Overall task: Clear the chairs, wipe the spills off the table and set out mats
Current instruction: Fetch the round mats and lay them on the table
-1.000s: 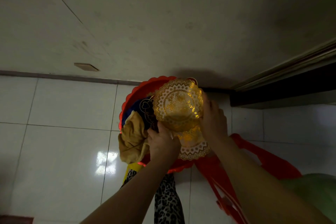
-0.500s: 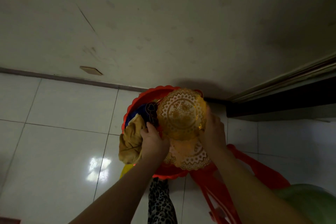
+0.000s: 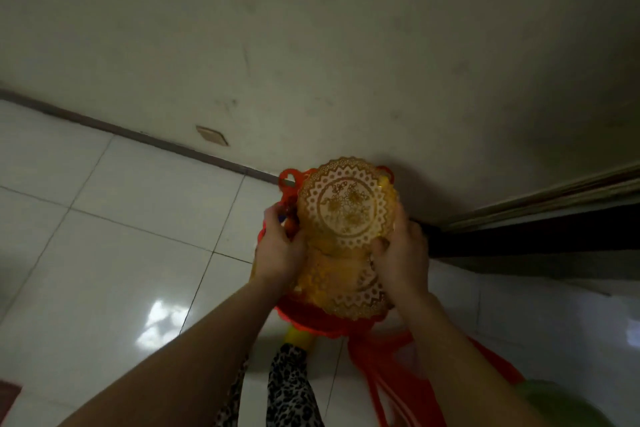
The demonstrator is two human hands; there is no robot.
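Floor tiles [image 3: 104,253], white and shiny, fill the 9 o'clock side, and a big dull wall [image 3: 311,28] fills the top toward 12 o'clock. A dark doorway [image 3: 536,232] sits at 3 o'clock.

Two bare arms reach up from 6 o'clock toward the middle. Under them is a red basket [image 3: 311,319] with a wavy rim, pushed close to the wall. A red plastic chair [image 3: 388,367] pokes out at 5 o'clock, just beside the basket. A spotted cloth [image 3: 291,388] hangs down at 6 o'clock.

Both hands hold round gold mats with lacy, holey edges. The top mat [image 3: 348,201] is tipped up to face the camera, over the far part of the basket, at about 12 o'clock from the hands. More gold mats [image 3: 343,288] lie under it, between the wrists.

The left hand [image 3: 280,246] is at 9 o'clock of the mats. Its fingers curl round the left edge of the stack. The right hand [image 3: 401,253] is at 3 o'clock of the mats. Its thumb presses on the front of the top mat's rim and its fingers go behind, so it pinches the mat.
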